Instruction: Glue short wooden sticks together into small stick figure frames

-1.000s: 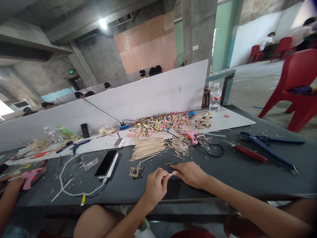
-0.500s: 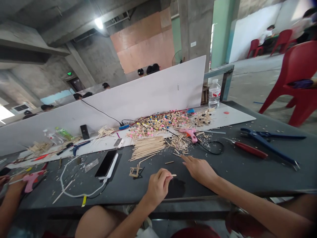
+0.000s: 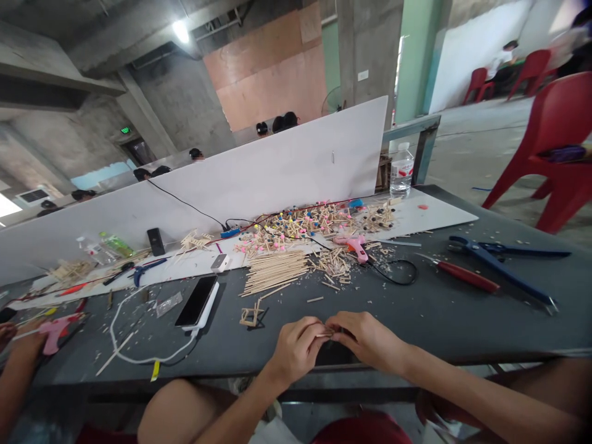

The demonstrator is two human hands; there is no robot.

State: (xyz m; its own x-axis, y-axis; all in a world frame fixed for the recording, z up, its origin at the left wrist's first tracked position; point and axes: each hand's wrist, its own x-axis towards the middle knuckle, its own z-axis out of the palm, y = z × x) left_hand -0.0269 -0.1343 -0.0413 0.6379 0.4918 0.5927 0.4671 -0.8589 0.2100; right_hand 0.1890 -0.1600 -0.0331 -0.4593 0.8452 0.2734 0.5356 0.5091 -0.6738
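Left hand (image 3: 298,346) pinching a small stick (image 3: 326,334) lower center, right hand (image 3: 370,338) half-curled at it, can't tell if it's gripping.

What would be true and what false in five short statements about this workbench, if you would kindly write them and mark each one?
1. The left hand and the right hand have their fingertips close together. True.
2. The pink glue gun with the black cable is in the right hand. False: it lies beyond the hands on the table.
3. The smartphone rests on a white block. True.
4. The long wooden sticks stand on end. False: they lie flat, side by side.
5. A red-handled tool and a blue-handled tool lie to the right of that glue gun. True.
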